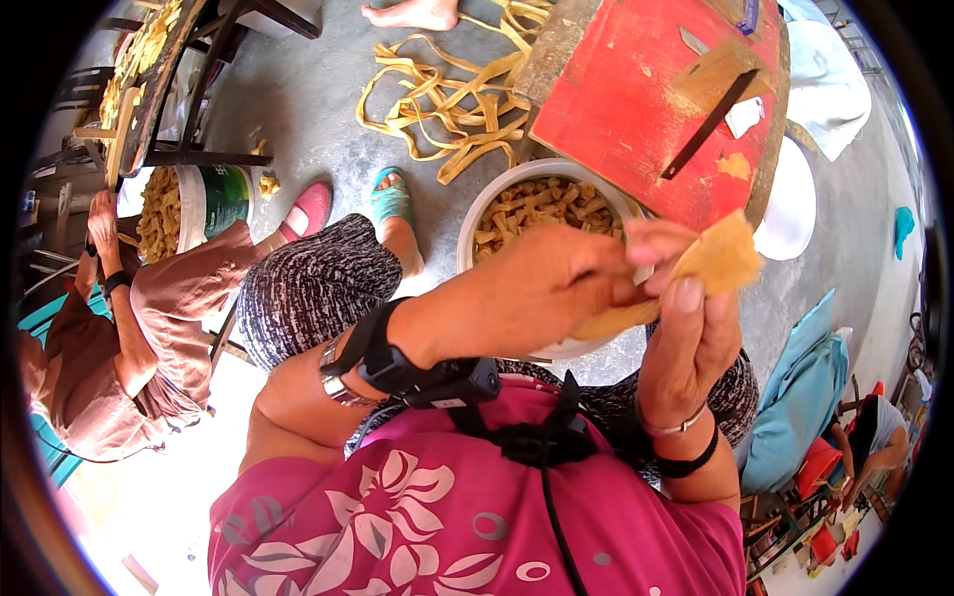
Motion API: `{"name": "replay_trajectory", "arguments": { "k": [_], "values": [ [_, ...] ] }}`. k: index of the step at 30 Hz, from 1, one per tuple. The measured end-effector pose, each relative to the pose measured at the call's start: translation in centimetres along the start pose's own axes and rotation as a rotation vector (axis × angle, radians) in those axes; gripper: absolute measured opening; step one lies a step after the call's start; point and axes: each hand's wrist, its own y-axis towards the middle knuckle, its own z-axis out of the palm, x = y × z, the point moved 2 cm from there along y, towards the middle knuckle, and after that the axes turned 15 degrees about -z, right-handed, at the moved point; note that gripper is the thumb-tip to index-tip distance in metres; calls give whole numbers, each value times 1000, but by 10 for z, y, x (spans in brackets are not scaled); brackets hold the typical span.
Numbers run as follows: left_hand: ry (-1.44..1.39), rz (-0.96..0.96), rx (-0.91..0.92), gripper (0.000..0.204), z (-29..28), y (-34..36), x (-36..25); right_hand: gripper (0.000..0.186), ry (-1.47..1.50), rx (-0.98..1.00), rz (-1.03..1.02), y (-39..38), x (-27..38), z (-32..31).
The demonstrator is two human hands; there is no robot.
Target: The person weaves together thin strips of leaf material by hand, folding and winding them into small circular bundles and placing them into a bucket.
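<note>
A flat, flexible tan strip (pixel 723 256) with a broad ragged end is stretched between my two hands, above the right side of a white tub. My right hand (pixel 696 333) pinches it between thumb and fingers near the broad end. My left hand (pixel 542 288), back turned up, has its fingers closed on the strip's narrower part, which hangs out below them. Just beyond my hands, the white tub (pixel 471 223) holds many short tan rolled pieces (pixel 537 209). My left hand and wrist hide part of its near side.
A red-topped table (pixel 621 99) stands ahead to the right, bearing a wooden block (pixel 717 74) with a dark blade-like bar. Long tan strips (pixel 447 94) lie on the floor. At left sits another person (pixel 149 338) beside a bucket of similar pieces (pixel 162 214). Blue cloth (pixel 795 407) lies at right.
</note>
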Motion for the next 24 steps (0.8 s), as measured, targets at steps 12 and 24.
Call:
{"name": "replay_trajectory", "arguments": {
  "k": [12, 24],
  "values": [
    [667, 663, -683, 20, -14, -34, -35, 23, 151, 56, 327, 21, -1, 8],
    [-377, 104, -50, 18, -27, -24, -26, 42, -64, 305, -47, 19, -7, 0]
  ]
}}
